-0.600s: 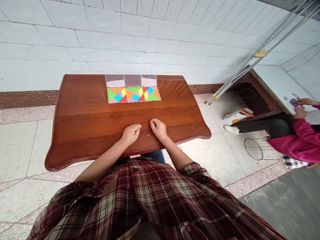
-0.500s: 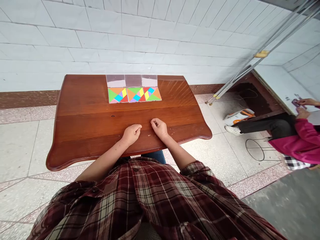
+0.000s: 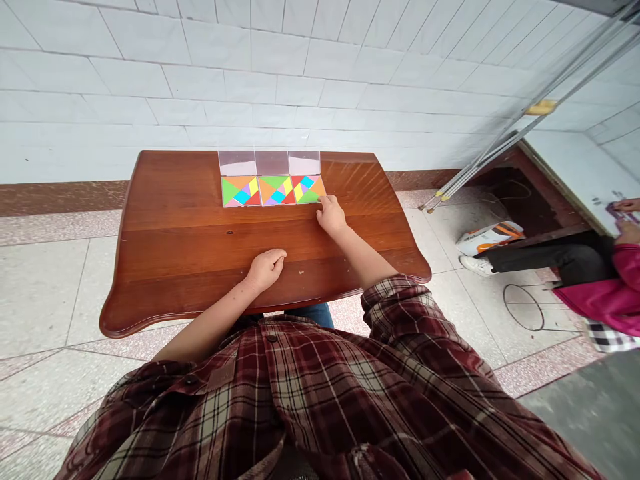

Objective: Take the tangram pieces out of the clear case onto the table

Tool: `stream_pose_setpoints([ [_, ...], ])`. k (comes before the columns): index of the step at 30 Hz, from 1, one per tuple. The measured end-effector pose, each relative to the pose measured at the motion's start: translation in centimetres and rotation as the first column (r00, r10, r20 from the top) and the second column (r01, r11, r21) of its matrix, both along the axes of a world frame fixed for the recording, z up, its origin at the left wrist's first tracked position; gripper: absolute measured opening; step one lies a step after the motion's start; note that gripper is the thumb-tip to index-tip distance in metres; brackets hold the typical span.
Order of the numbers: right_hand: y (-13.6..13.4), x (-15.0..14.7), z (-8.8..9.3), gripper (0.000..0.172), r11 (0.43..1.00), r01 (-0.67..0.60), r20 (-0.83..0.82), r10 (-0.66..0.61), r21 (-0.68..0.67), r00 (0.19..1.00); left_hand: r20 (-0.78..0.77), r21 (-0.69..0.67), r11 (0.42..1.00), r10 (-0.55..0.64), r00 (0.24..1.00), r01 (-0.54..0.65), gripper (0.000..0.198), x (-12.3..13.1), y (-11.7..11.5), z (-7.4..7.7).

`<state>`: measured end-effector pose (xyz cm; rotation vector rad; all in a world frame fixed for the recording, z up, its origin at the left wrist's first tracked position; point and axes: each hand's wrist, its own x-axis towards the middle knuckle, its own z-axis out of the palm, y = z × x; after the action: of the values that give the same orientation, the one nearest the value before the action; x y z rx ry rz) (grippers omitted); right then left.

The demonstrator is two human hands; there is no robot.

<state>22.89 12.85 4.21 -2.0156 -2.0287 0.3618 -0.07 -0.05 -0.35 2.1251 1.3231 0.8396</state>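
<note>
The right hand [image 3: 331,216] has been extended from the near edge to the rightmost puzzle tray [image 3: 307,189], fingers touching its corner; a grasp cannot be confirmed. The left hand [image 3: 266,268] remains loosely clenched on the table [image 3: 165,247], so work on that tray appears to be beginning.

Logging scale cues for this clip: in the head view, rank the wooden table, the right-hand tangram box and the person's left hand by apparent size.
1. wooden table
2. left hand, though it sits nearer the camera
3. right-hand tangram box, which the right hand touches

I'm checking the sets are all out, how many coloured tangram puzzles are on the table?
3, side by side along the far edge of the table: the left puzzle, the middle puzzle, and the right puzzle, whose near right corner the right hand touches. None seem hidden.
</note>
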Motion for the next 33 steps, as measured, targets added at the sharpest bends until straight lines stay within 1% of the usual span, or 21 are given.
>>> stream_pose_setpoints([
  [3, 0.3, -0.1, -0.2, 0.051, 0.999, -0.016, 0.089, 0.019, -0.036, 0.996, -0.003, -0.005, 1.0, -0.003, 1.0, 0.003, 0.023, -0.1, 0.0, 0.1],
  [6, 0.4, -0.2, -0.3, 0.047, 0.998, -0.035, 0.148, 0.044, -0.059, 0.988, -0.002, -0.014, 1.0, -0.001, 1.0, 0.001, 0.023, -0.1, 0.0, 0.1],
  [9, 0.5, -0.3, -0.3, 0.045, 0.996, -0.046, 0.169, 0.058, -0.077, 0.984, -0.004, -0.022, 1.0, 0.002, 1.0, -0.002, 0.023, -0.1, 0.0, 0.2],
  [15, 1.4, -0.5, -0.3, 0.049, 0.995, -0.08, 0.198, 0.091, -0.066, 0.976, -0.008, -0.022, 1.0, 0.004, 1.0, -0.004, 0.024, -0.1, -0.1, 0.2],
  [20, 2.2, -0.6, 0.2, 0.045, 0.987, -0.109, 0.241, 0.135, -0.116, 0.961, -0.011, -0.027, 1.0, 0.001, 1.0, -0.002, 0.025, -0.2, 0.0, 0.4],
  [23, 2.2, -0.8, 0.6, 0.042, 0.985, -0.099, 0.262, 0.134, -0.142, 0.956, -0.011, -0.031, 1.0, 0.0, 1.0, 0.0, 0.025, -0.3, -0.1, 0.7],
  [26, 1.9, -0.9, 0.6, 0.039, 0.988, -0.076, 0.27, 0.111, -0.137, 0.956, -0.007, -0.031, 1.0, -0.003, 1.0, 0.003, 0.025, -0.3, -0.1, 0.8],
  [29, 1.7, -0.8, 0.7, 0.037, 0.989, -0.064, 0.269, 0.098, -0.132, 0.958, -0.004, -0.031, 1.0, 0.001, 1.0, -0.001, 0.025, -0.4, -0.1, 0.7],
  [33, 1.4, -0.7, 1.3, 0.034, 0.984, -0.039, 0.292, 0.09, -0.176, 0.952, 0.005, -0.016, 1.0, 0.005, 1.0, -0.005, 0.025, -0.5, -0.1, 0.6],
])
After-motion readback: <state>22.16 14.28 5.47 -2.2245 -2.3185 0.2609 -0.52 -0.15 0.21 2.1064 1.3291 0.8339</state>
